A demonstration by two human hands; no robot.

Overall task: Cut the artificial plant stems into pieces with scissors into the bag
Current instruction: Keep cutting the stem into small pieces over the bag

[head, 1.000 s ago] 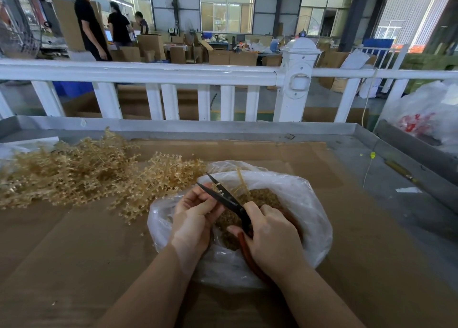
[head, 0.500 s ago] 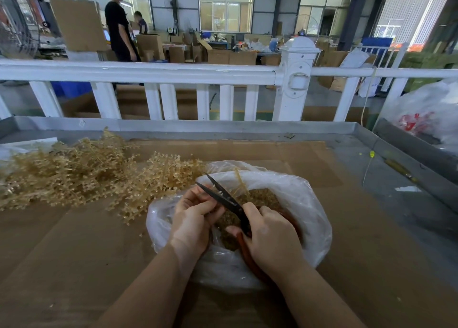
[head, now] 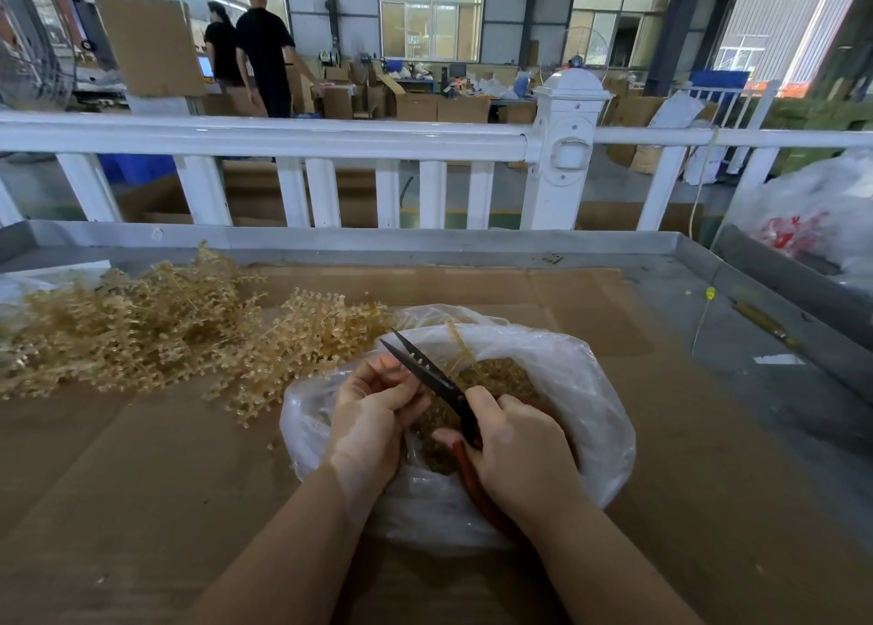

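Black-bladed scissors [head: 432, 376]: one pair, right hand [head: 519, 459] gripping the handles.
Left hand [head: 373, 412]: curling round a stem, above one bag [head: 590, 388].

Both your forearms come up from the bottom edge and angle in toward each other, bare to the wrist. Your left hand [head: 373, 416] sits palm toward you, wrist slightly bent, its fingers curled inward with the fingertips gathered near the thumb; what they pinch is hidden from view. Your right hand [head: 517, 454] lies just beside it, knuckles up, fingers wrapped in a closed grip around the scissors [head: 434, 381], thumb tucked low on the inner side. The two hands are close together, nearly touching at the fingertips.
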